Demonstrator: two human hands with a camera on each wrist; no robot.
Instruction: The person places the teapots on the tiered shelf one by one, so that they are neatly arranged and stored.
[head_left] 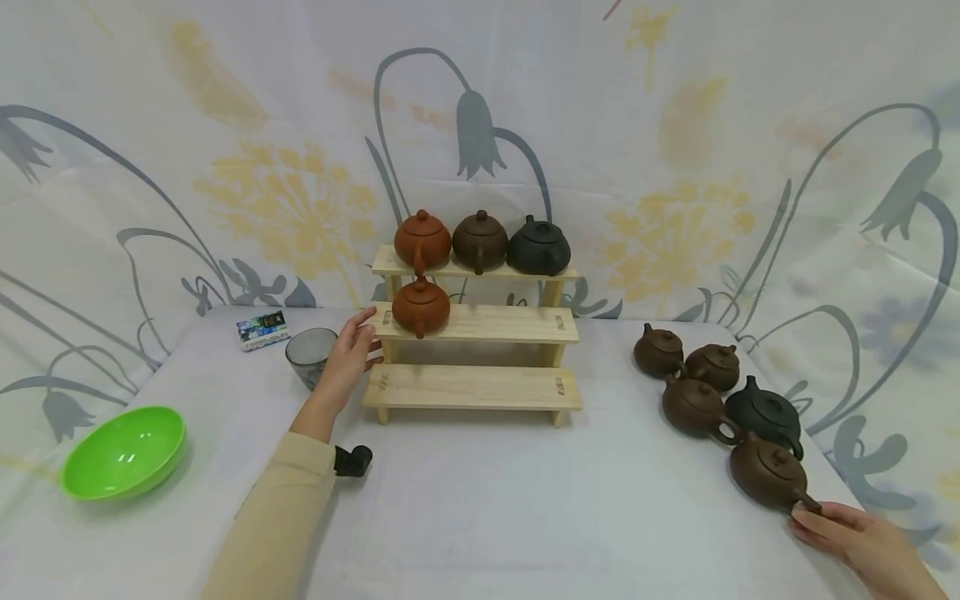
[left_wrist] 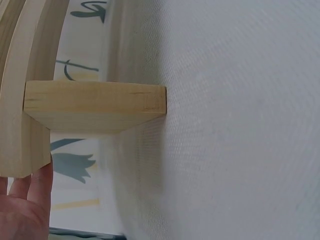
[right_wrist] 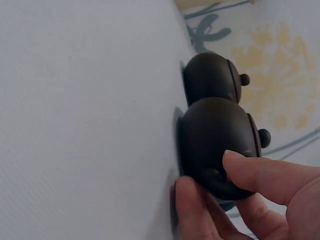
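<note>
My left hand [head_left: 345, 354] touches the left end of the three-tier wooden shelf [head_left: 510, 323] at its middle step. In the left wrist view its fingers [left_wrist: 39, 187] reach the plank's end, fairly straight. At the right, my right hand [head_left: 855, 533] pinches the nearest brown teapot [head_left: 767, 468] at its projecting near end, thumb above and fingers below. The teapot [right_wrist: 217, 132] still looks to be on the cloth, close by another dark teapot [right_wrist: 207, 77]. Fingers cover the gripped part, so spout or handle cannot be told.
On the top step stand an orange teapot [head_left: 422, 240], a brown teapot [head_left: 480, 240] and a black teapot [head_left: 538, 247]. Another orange teapot [head_left: 420, 308] is on the middle step. A black teapot [head_left: 761, 412] joins several brown ones at right. Leftward are a grey cup [head_left: 309, 350], small box [head_left: 262, 330] and green bowl [head_left: 123, 454].
</note>
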